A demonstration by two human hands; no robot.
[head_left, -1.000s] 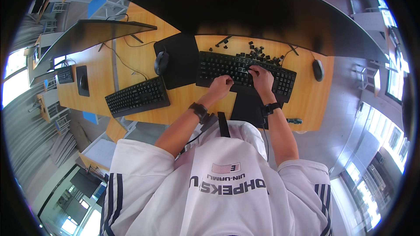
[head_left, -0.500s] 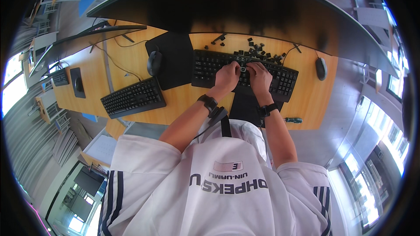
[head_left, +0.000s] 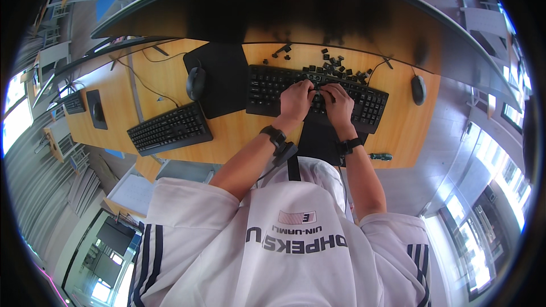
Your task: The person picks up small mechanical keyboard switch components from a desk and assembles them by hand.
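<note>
A black keyboard (head_left: 265, 86) lies on the wooden desk in front of me, and both my hands are over its middle. My left hand (head_left: 294, 101) is closed, thumb and fingertips pinched together just above the keys. Close beside it, my right hand (head_left: 339, 106) is also closed in a pinch, fingertips curled toward the left ones. Something small and dark lies between the fingertips, too small to make out. Along the keyboard's far edge is a scatter of loose black keycaps (head_left: 336, 70), and a few more small black pieces (head_left: 282, 50) lie farther left.
A large dark monitor (head_left: 273, 8) spans the far side. Left are a mouse (head_left: 195, 83) on a black mat (head_left: 224, 102) and a second keyboard (head_left: 170, 129). At right are another mouse (head_left: 418, 90) and a green-handled screwdriver (head_left: 380, 156) near the desk's front edge.
My view has shifted slightly. My fingertips have drawn a little closer together over the keyboard, and a light spot that showed between them is now covered.
</note>
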